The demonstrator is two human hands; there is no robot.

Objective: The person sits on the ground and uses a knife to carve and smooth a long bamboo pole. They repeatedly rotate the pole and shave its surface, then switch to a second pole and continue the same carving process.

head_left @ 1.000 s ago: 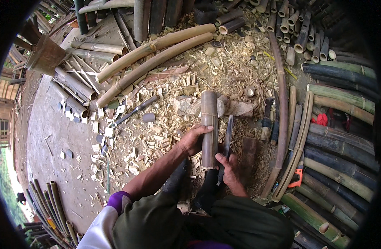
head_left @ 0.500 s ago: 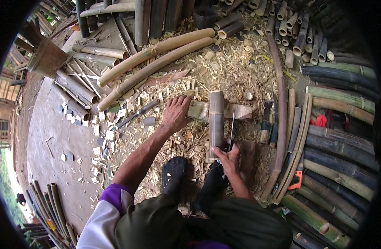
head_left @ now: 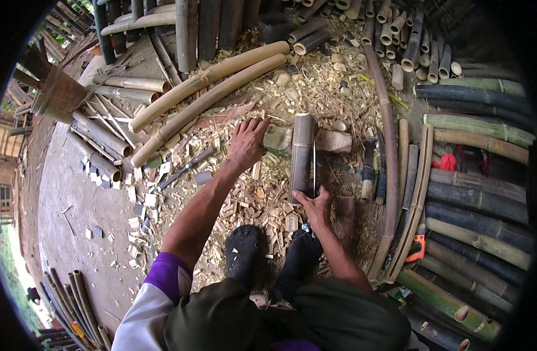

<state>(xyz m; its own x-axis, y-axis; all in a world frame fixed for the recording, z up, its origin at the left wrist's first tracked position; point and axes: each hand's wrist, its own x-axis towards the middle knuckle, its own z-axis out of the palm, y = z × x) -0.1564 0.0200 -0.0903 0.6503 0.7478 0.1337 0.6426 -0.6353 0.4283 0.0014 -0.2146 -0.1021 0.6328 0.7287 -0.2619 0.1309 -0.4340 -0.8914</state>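
A dark bamboo section (head_left: 302, 155) lies across a low wooden block (head_left: 334, 141), pointing away from me. My right hand (head_left: 315, 207) is closed at its near end, with the thumb against the bamboo. From that hand a long thin knife blade (head_left: 315, 169) runs along the bamboo's right side, seen nearly edge-on; its handle is hidden in the grip. My left hand (head_left: 248, 142) rests at the left end of the block, fingers extended over the shavings and holding nothing that shows.
Wood chips (head_left: 262, 202) cover the ground around my feet. A chisel-like tool (head_left: 189, 167) lies left of them. Two long bamboo poles (head_left: 210, 76) curve beyond. Stacked bamboo (head_left: 476, 196) lines the right, with an orange-handled saw (head_left: 417, 247). Brushes (head_left: 368, 184) lie nearer the block.
My right hand and the knife have shifted slightly up and left, bringing the blade closer to the bamboo's side. The whole view has shifted a little; my left hand keeps its place by the block.
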